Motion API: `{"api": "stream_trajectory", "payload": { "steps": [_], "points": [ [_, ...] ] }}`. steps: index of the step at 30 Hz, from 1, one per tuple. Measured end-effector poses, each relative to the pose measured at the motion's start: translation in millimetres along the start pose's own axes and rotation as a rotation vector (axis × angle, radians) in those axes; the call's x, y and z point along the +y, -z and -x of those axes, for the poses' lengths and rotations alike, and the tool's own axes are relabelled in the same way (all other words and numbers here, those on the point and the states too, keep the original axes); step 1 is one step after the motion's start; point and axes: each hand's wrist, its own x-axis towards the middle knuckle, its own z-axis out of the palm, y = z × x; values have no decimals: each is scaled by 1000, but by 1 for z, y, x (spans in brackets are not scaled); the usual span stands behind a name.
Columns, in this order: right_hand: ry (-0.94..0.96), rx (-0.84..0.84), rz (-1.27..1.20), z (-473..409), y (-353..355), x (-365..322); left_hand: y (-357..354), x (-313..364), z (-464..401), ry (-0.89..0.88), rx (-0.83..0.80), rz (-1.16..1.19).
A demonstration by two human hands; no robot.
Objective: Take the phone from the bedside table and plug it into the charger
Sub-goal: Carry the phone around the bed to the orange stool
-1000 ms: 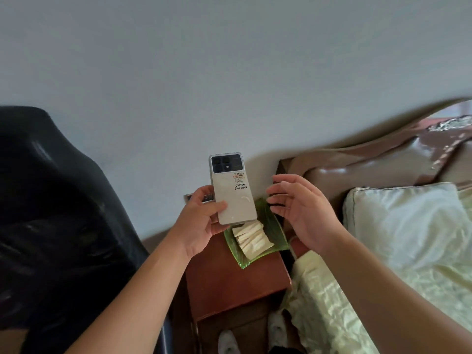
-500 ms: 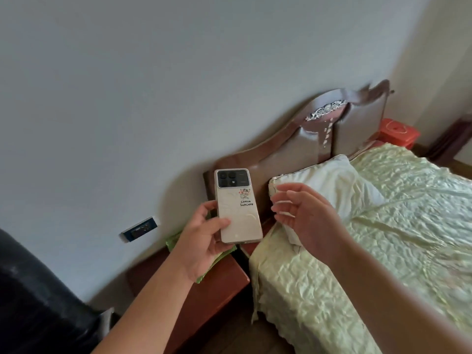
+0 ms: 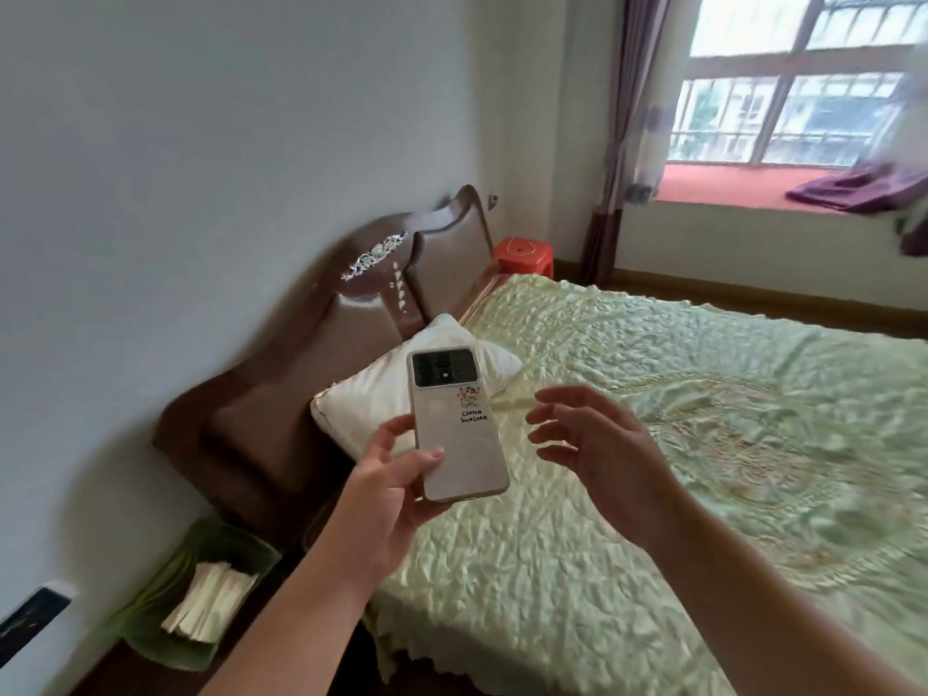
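A: What is taken in first, from largest down?

B: A bed [image 3: 653, 469] under a pale green cover is seen, then a brown headboard [image 3: 311, 374], a white pillow [image 3: 381, 394], and at the lower left a green tray [image 3: 150, 610] on the counter [image 3: 100, 670].

A: And the phone?

B: The phone [image 3: 454, 424] is held off the counter, above the bed's near corner, back side up. It is gripped by the left hand [image 3: 386, 489], thumb laid on its back. The right hand [image 3: 602, 444] is kept just beside it, fingers spread, nothing held.

A: Which step is judged in hand?

B: The pick-up is done; the phone is being carried. No charger or cable can be made out, so one must be found next, and the phone's port turned toward the plug.
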Motion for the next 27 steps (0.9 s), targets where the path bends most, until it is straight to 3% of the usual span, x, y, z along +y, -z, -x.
{"api": "stream_trajectory", "payload": {
  "steps": [12,27],
  "points": [
    [176,333,-34,101,144,-56,-162,-73,-16,227,-379,-64],
    [344,873,47,167,200,-87,-295,-139,-71,543,-864,-67]
  ]
}}
